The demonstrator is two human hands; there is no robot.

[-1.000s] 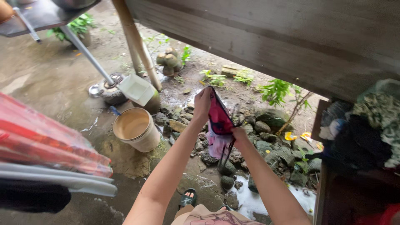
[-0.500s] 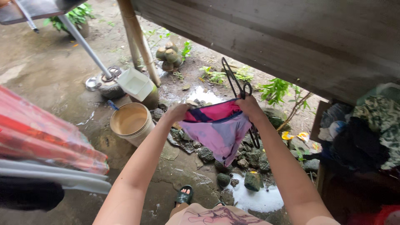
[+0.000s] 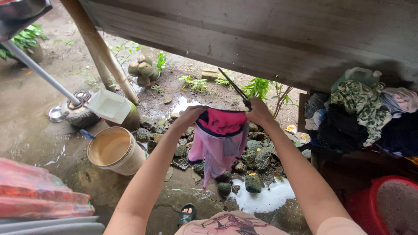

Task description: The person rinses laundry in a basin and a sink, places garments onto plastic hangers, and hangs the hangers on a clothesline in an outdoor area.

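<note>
A wet pink and magenta garment (image 3: 220, 141) with dark trim hangs stretched between my two hands over wet stones. My left hand (image 3: 190, 116) grips its left top edge. My right hand (image 3: 257, 112) grips the right top edge together with a black clothes hanger (image 3: 235, 88) that sticks up to the left. The cloth's lower part dangles to a point below.
A beige bucket (image 3: 114, 150) of murky water stands at the left, beside a white square tub (image 3: 109, 105) and a bamboo post (image 3: 102, 50). A wooden beam (image 3: 261, 35) runs overhead. Piled clothes (image 3: 361, 117) lie at the right, a red basin (image 3: 392, 204) lower right. Soapy water (image 3: 265, 198) pools among stones.
The garment went from bunched between my close hands to spread wide. Now my hands are slightly closer and higher, the hanger tilts left, and the view has shifted right.
</note>
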